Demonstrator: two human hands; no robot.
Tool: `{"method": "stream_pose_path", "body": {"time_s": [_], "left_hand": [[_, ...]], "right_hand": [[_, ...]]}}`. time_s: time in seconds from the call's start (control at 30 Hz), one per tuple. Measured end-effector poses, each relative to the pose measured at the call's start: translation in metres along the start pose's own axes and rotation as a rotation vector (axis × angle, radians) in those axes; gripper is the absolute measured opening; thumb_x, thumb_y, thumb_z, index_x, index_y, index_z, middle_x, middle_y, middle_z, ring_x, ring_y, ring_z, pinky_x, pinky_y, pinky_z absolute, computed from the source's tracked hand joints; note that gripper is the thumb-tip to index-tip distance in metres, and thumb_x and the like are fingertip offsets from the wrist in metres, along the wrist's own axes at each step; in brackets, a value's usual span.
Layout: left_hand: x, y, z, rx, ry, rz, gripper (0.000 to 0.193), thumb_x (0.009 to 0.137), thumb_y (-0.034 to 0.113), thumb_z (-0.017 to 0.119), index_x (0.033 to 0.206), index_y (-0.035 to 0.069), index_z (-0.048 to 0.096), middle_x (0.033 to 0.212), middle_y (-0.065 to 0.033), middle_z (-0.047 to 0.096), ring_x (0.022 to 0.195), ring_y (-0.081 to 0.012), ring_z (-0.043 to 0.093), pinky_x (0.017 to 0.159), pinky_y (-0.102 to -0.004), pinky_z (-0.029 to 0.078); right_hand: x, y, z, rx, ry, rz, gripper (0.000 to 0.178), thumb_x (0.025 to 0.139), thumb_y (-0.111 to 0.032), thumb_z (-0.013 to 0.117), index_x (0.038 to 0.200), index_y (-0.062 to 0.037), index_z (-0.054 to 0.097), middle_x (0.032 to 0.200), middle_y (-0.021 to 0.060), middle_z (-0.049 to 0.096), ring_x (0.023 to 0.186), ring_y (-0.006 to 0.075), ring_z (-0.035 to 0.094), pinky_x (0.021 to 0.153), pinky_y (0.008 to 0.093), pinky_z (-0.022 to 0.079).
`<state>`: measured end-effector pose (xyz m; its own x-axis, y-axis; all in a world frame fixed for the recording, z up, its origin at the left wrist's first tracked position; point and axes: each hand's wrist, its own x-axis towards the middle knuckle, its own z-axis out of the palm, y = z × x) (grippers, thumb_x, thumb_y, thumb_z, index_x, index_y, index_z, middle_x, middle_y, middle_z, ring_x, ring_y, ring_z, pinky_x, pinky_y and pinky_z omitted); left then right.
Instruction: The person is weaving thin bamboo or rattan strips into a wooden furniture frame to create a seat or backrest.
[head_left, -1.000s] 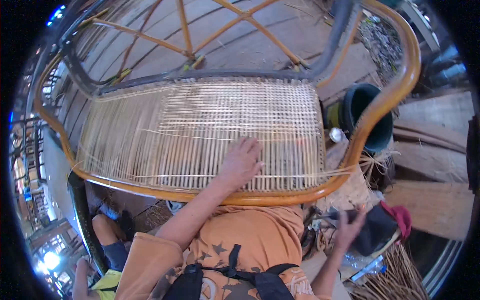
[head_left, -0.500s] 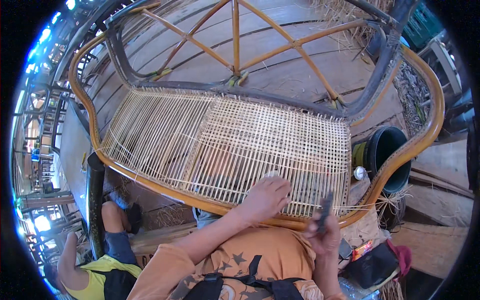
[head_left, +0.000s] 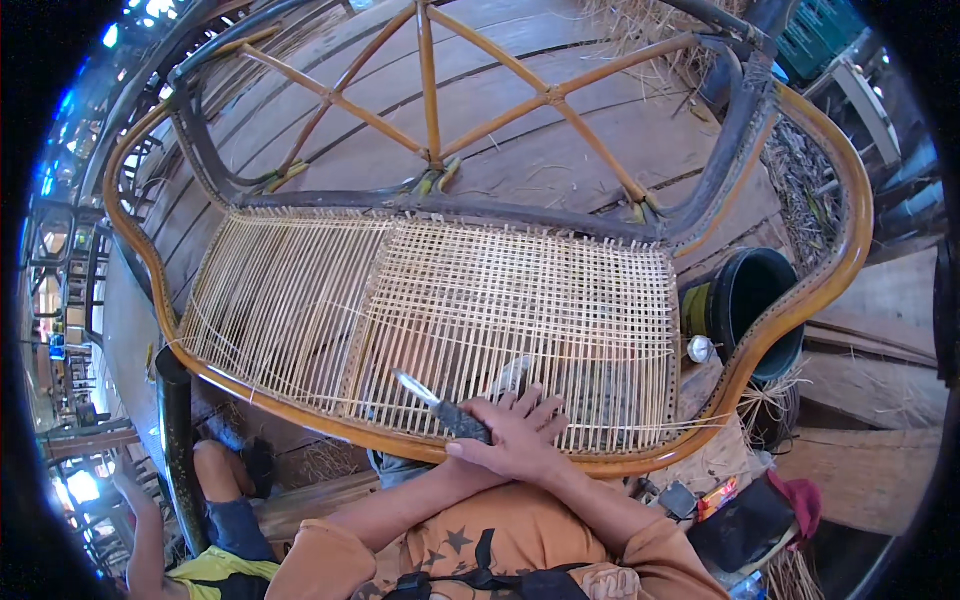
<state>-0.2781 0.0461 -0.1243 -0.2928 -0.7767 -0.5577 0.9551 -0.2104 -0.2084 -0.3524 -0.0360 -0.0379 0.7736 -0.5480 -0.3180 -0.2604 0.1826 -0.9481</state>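
My right hand has crossed over to the left and is closed around the dark, wrapped handle of a knife. The bright pointed blade points up and left over the woven cane seat. Under it lies my left hand, largely hidden by the right; its fingertips stretch out apart over the seat strands near the front rail. The seat has a close cross-weave in its upper right part and only lengthwise strands with a few crosswise ones elsewhere. A curved rattan frame borders it.
A dark bucket stands beyond the seat's right end. Crossed rattan poles form the backrest. At lower right lies a black bag among small items. Another person in a yellow top sits at lower left, near a dark post.
My right hand has moved left with the knife, from the seat's right front edge, and now crosses over my left hand. The view has shifted slightly.
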Motion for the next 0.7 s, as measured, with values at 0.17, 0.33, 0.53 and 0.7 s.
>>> {"method": "stream_pose_path", "body": {"time_s": [0.17,0.33,0.53,0.7], "left_hand": [[0.007,0.003,0.003,-2.636,0.218,-0.539,0.057,0.098,0.050,0.036,0.145,0.019,0.032,0.144,-0.0117,0.039,0.138,-0.0361,0.034,0.114,-0.0536,0.026],[-0.006,0.016,0.064,-3.482,0.481,-0.139,0.048,0.091,0.036,0.056,0.133,0.013,0.052,0.138,-0.0127,0.048,0.132,-0.0352,0.041,0.112,-0.0504,0.029],[-0.060,0.056,0.161,-3.764,0.366,-1.357,0.059,0.088,0.040,0.062,0.134,0.004,0.053,0.145,-0.0189,0.044,0.138,-0.0348,0.037,0.114,-0.0463,0.028],[-0.136,0.093,0.251,-2.829,0.641,-2.503,0.058,0.092,0.044,0.057,0.135,0.004,0.048,0.136,-0.0148,0.048,0.130,-0.0293,0.038,0.106,-0.0420,0.031]], "right_hand": [[-0.005,0.010,-0.011,0.042,0.087,-0.017,0.052,0.093,-0.040,0.060,0.124,0.0009,0.052,0.090,0.0147,0.060,0.088,0.0245,0.058,0.082,0.0379,0.046],[-0.017,0.001,-0.029,0.476,0.234,0.071,0.029,0.099,-0.020,0.051,0.119,0.0001,0.052,0.081,0.0059,0.058,0.070,0.0119,0.056,0.067,0.0258,0.046],[-0.081,0.001,-0.104,0.580,1.042,-0.301,0.035,0.097,-0.038,0.054,0.109,-0.0051,0.052,0.076,0.0050,0.055,0.057,0.0161,0.053,0.054,0.0302,0.048],[-0.142,0.003,-0.165,0.445,1.480,-0.441,0.031,0.098,-0.035,0.055,0.106,-0.0052,0.052,0.077,0.0043,0.054,0.060,0.0136,0.051,0.053,0.0245,0.044]]}}
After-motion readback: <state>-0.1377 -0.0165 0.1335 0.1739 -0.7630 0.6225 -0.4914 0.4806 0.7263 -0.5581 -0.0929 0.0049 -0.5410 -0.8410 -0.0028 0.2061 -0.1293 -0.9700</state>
